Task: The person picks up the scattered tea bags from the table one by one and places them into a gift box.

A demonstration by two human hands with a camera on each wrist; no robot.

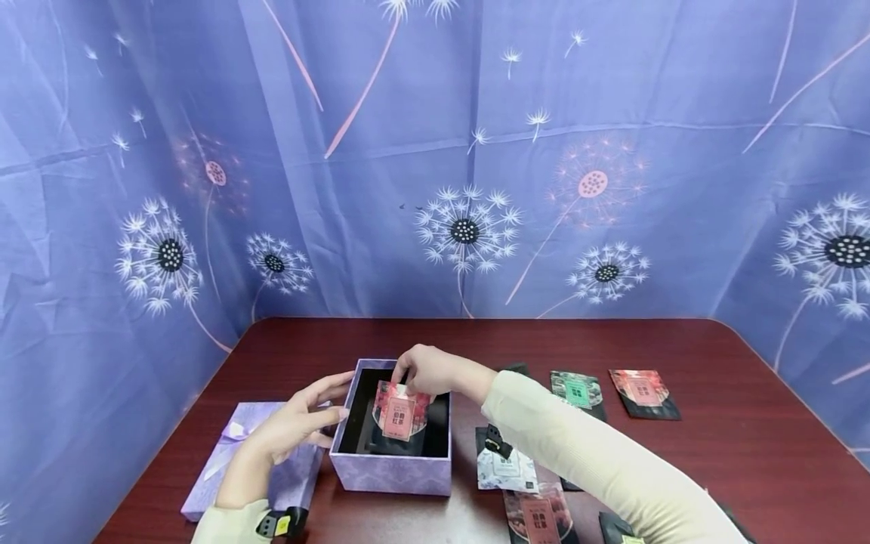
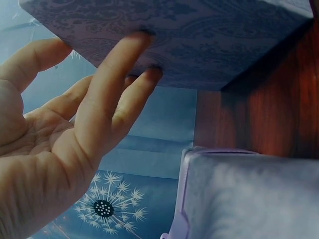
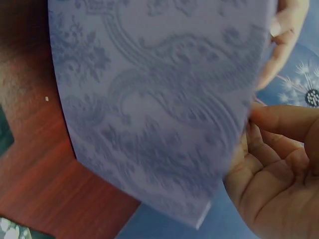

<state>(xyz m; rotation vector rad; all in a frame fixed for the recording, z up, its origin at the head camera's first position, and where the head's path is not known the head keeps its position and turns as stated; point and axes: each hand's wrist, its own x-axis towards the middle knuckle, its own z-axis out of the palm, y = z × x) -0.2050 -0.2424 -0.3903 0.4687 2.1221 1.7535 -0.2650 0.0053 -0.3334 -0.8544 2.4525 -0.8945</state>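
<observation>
A lavender patterned box (image 1: 393,474) stands uncovered on the table, its inside black. My right hand (image 1: 435,370) reaches over the rim and pinches the upper edge of a red-and-black tea packet (image 1: 397,418), which leans within the box. In the right wrist view the box wall (image 3: 149,109) hides the packet and the fingertips of that hand (image 3: 274,174). My left hand (image 1: 295,415) is at the box's left side, and in the left wrist view its extended fingers (image 2: 122,64) touch the outer wall (image 2: 209,45).
A lavender lid (image 1: 214,453) with a ribbon bow lies left of the box, partly under my left forearm. Right of the box are a white packet (image 1: 506,468), a red packet (image 1: 540,517), a green one (image 1: 576,391) and another red one (image 1: 644,393). A blue dandelion curtain hangs behind.
</observation>
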